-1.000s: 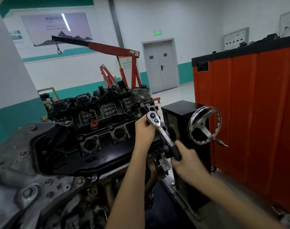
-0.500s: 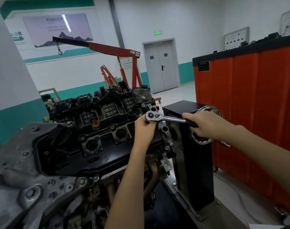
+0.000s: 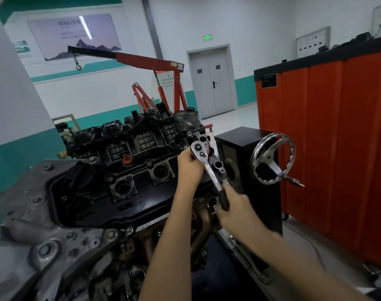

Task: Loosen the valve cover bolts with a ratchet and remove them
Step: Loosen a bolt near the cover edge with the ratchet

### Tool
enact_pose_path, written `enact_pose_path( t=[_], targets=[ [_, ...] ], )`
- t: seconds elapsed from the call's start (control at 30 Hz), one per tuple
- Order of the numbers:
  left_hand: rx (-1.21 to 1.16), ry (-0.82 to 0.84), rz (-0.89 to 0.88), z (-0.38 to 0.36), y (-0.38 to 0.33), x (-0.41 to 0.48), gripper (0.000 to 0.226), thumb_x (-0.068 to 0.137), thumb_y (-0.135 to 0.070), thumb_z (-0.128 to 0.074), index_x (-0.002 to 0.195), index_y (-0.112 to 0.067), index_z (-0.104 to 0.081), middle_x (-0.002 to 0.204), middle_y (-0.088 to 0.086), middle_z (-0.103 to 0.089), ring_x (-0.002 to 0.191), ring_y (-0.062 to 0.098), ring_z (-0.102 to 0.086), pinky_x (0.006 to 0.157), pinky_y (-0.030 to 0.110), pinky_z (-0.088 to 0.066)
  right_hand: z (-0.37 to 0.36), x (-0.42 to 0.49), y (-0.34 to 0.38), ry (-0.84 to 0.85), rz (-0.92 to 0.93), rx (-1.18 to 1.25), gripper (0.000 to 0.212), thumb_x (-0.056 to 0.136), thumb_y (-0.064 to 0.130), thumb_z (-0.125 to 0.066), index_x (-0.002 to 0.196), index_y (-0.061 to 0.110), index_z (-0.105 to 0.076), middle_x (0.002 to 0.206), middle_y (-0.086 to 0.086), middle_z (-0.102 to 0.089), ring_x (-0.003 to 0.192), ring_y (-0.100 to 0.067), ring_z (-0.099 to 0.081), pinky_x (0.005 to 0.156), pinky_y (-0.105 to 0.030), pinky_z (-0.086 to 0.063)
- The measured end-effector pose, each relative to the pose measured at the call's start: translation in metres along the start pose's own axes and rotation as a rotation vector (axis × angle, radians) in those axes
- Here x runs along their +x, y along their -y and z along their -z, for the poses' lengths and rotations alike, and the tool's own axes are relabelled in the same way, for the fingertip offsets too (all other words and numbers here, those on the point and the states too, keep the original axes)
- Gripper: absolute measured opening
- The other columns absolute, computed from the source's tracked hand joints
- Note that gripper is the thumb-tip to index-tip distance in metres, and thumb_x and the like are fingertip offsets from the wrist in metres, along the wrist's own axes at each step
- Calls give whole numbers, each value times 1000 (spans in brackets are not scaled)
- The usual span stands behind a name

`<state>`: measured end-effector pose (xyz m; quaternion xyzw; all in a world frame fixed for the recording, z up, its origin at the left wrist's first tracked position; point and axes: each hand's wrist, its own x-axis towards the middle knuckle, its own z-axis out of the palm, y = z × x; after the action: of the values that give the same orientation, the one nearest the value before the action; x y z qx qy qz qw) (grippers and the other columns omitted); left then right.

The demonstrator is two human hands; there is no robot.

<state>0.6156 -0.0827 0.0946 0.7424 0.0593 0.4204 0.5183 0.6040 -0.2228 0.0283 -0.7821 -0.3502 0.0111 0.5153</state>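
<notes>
A black valve cover (image 3: 128,200) with round plug wells tops the engine in front of me. A chrome ratchet (image 3: 209,168) stands with its head at the cover's far right edge, its handle slanting down toward me. My left hand (image 3: 188,168) grips the ratchet head from the left and hides the socket and bolt under it. My right hand (image 3: 233,207) grips the black handle end. A small bolt (image 3: 149,163) shows on the cover near a red cap (image 3: 126,159).
A black stand box (image 3: 246,140) with a chrome handwheel (image 3: 272,158) is right of the engine. A tall orange cabinet (image 3: 337,137) fills the right side. A red engine crane (image 3: 150,61) stands behind. Grey engine casing (image 3: 33,235) lies at lower left.
My right hand has swung the ratchet handle from pointing right, near the handwheel, back down toward me. The left hand stays on the ratchet head.
</notes>
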Motion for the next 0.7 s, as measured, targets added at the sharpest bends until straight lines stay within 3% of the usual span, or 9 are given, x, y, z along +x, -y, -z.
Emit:
enact_pose_path(
  t=[0.13, 0.23, 0.33, 0.43, 0.53, 0.6, 0.7],
  targets=[
    [95, 32, -29, 0, 0, 1, 42, 89, 2, -53, 55, -22, -49, 49, -14, -42, 49, 0, -33, 51, 20, -29, 97, 48, -6, 114, 188, -588, 19, 89, 11, -58, 106, 18, -51, 70, 5, -51, 59, -12, -56, 49, -17, -37],
    [68, -1, -35, 0, 3, 2, 39, 90, 1, -54, 61, -24, -54, 51, -15, -49, 52, -4, -39, 54, 16, -33, 115, 71, 5, 94, 304, -783, 17, 91, 17, -55, 107, 15, -49, 71, 1, -51, 62, -20, -54, 56, -28, -40],
    [56, -44, -54, -4, 7, -1, 40, 89, 2, -54, 63, -28, -58, 60, -8, -52, 58, 4, -40, 57, 22, -34, 88, 45, -8, 62, 181, -569, 17, 89, 12, -57, 98, 20, -44, 74, -3, -55, 63, -20, -58, 54, -30, -49],
    [10, -86, -45, -11, 9, -3, 41, 89, -1, -59, 58, -28, -55, 58, -10, -53, 57, 1, -42, 57, 20, -37, 29, 1, -7, 8, 11, -97, 21, 86, 4, -58, 99, 16, -48, 69, -6, -54, 52, -14, -50, 44, -22, -40],
    [-17, -123, -35, -14, 9, 0, 52, 90, -1, -61, 50, -29, -45, 52, -16, -40, 59, 2, -32, 58, 25, -31, -29, -10, 13, -43, -36, 188, 23, 86, 4, -55, 106, 12, -47, 73, -9, -54, 52, -12, -49, 45, -22, -40],
    [-20, -110, -36, -11, 9, 0, 53, 92, -3, -61, 50, -32, -47, 50, -17, -43, 58, 2, -35, 59, 23, -33, -40, -10, 18, -43, -37, 236, 23, 86, 4, -55, 105, 13, -47, 74, -8, -55, 54, -11, -50, 47, -22, -42],
    [37, -43, -27, -4, 7, 2, 46, 89, 1, -61, 54, -26, -50, 49, -18, -51, 52, -5, -42, 54, 12, -37, 1, -3, 2, 51, -4, 78, 27, 84, 4, -59, 106, 17, -50, 72, -10, -55, 54, -14, -51, 47, -23, -42]
  ],
)
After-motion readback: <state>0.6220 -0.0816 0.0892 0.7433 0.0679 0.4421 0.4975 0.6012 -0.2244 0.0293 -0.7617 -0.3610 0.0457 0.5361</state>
